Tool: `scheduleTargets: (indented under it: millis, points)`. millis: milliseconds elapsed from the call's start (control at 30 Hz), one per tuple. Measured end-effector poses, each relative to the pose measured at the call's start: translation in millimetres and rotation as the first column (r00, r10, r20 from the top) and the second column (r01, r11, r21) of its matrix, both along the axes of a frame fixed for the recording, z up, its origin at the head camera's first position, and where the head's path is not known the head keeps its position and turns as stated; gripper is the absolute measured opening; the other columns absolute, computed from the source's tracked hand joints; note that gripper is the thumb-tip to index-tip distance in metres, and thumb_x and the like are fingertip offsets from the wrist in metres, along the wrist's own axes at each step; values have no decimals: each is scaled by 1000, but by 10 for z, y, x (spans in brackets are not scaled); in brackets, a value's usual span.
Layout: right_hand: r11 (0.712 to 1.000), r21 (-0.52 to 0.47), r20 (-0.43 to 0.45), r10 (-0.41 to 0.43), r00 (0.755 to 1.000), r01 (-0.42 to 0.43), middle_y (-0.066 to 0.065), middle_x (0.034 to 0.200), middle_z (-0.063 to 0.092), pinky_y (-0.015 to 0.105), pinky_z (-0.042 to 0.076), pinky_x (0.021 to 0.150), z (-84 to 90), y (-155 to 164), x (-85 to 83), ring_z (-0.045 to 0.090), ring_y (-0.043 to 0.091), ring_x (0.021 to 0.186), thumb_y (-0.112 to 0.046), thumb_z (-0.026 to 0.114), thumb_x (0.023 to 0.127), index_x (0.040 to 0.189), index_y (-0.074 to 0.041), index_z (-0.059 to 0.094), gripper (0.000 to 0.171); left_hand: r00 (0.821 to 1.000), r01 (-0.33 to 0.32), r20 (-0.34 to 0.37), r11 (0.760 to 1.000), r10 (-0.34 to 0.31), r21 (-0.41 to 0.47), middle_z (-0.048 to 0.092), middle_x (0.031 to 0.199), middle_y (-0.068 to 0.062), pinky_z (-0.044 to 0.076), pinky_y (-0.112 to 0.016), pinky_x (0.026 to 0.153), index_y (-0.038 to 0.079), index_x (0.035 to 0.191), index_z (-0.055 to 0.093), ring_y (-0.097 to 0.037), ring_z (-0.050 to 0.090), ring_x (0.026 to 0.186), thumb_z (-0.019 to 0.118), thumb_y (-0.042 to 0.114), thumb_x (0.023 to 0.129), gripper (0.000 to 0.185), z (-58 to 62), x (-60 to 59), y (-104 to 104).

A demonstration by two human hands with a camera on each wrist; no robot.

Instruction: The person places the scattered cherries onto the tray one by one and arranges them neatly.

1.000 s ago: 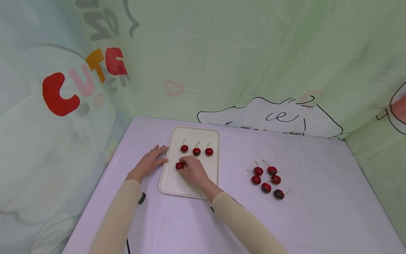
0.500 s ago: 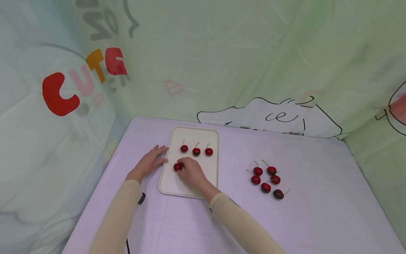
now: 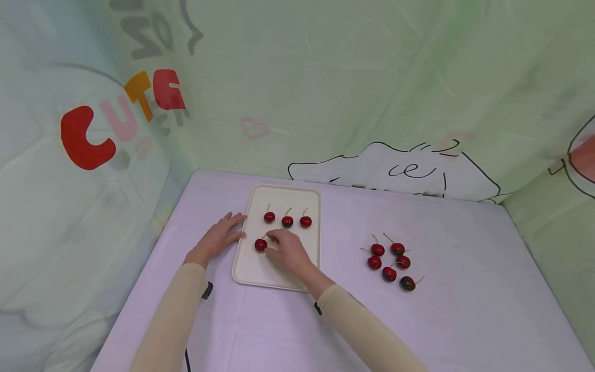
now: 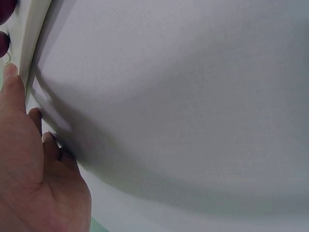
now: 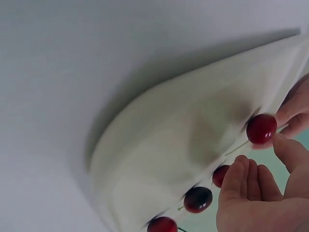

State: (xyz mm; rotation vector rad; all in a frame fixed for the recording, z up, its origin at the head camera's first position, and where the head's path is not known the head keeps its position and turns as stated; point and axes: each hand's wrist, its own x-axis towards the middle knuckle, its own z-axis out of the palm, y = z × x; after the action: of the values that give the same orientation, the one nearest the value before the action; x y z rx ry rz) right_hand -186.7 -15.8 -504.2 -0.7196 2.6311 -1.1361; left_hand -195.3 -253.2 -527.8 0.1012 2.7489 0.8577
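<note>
A cream tray (image 3: 283, 266) lies on the lilac tablecloth with three red cherries in a row, the middle one (image 3: 287, 221). A fourth cherry (image 3: 261, 245) (image 5: 261, 128) rests on the tray nearer me, stem up. My right hand (image 3: 272, 244) (image 5: 259, 151) hovers just right of it. Its fingers are loosely curled, its fingertips are at the stem, and I see no grip on the fruit. My left hand (image 3: 239, 226) (image 4: 21, 96) lies flat on the cloth, fingers straight against the tray's left rim (image 4: 33, 34).
Several loose cherries (image 3: 389, 261) lie in a cluster on the cloth to the right of the tray. A green printed backdrop (image 3: 353, 93) closes off the table at the back and both sides. The near table edge runs below my forearms.
The right hand has drawn back to the right off the fourth cherry, which now shows whole with its stem. The left hand and the tray have not moved.
</note>
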Motion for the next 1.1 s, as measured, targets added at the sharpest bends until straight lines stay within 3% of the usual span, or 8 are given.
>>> scheduleTargets:
  millis: [133,433,767,1100]
  points:
    - [999,-36,6,-26,1000,26,15,117,66,39,51,95,43,158,11,62,27,106,-9,72,88,123,3,63,38,1000,0,-7,1000,0,9,28,159,-11,17,-63,114,17,151,38,-44,15,146,58,34,98,59,3,10,-2]
    - [978,-121,53,-166,985,171,16,119,64,41,52,96,132,626,-21,62,30,110,-10,73,88,125,1,61,41,1000,5,-19,1000,-5,15,28,159,-12,17,-62,115,16,150,38,-43,15,146,58,33,98,58,25,28,6]
    - [944,-87,19,-316,948,317,14,127,62,40,49,99,135,1269,-141,59,28,115,-15,71,91,130,-3,58,44,1000,3,-22,1000,-3,12,28,159,-12,16,-62,115,16,150,38,-42,14,146,58,33,99,58,11,25,5]
    - [929,-26,1,-369,930,368,19,132,58,47,47,100,214,1897,-108,56,34,119,-21,67,94,134,0,54,47,1000,3,-27,1000,-3,15,28,159,-12,16,-62,115,16,150,38,-42,14,146,58,34,98,58,-11,16,2]
